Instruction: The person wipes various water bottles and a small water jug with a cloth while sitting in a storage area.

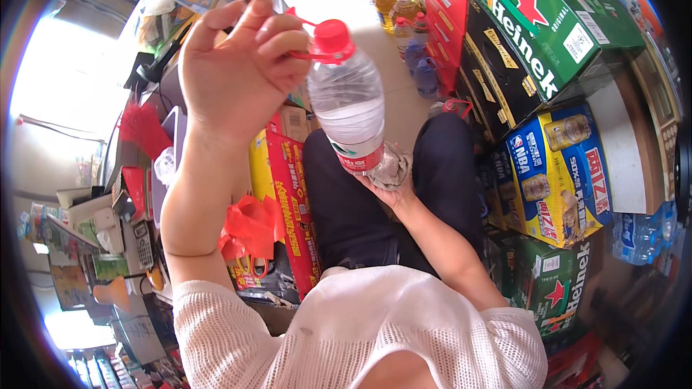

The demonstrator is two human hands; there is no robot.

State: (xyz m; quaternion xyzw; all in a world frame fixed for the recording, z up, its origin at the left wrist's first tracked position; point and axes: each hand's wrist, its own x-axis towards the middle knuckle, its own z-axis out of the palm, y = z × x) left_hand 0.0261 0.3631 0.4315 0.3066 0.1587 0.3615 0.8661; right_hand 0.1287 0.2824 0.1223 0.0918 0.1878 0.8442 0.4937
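Observation:
A large clear plastic bottle (348, 102) with a red screw cap (331, 37) and a red-and-white label hangs tilted above my knees. My left hand (243, 59) is raised at its neck, fingers curled around the red carrying handle (319, 56). Low at the bottle's base, my right hand (390, 190) holds a crumpled grey-beige cloth (393, 167) against the label side and bottom. The bottle partly hides the right hand's fingers and some of the cloth.
Green beer cartons (519, 16), black cartons (492, 65) and a blue-yellow carton (562, 173) are stacked at right. Oil bottles (405, 9) and other jugs (425, 75) stand on the floor ahead. At left are a red-yellow box (294, 194), a red bag (251, 227) and a cluttered counter.

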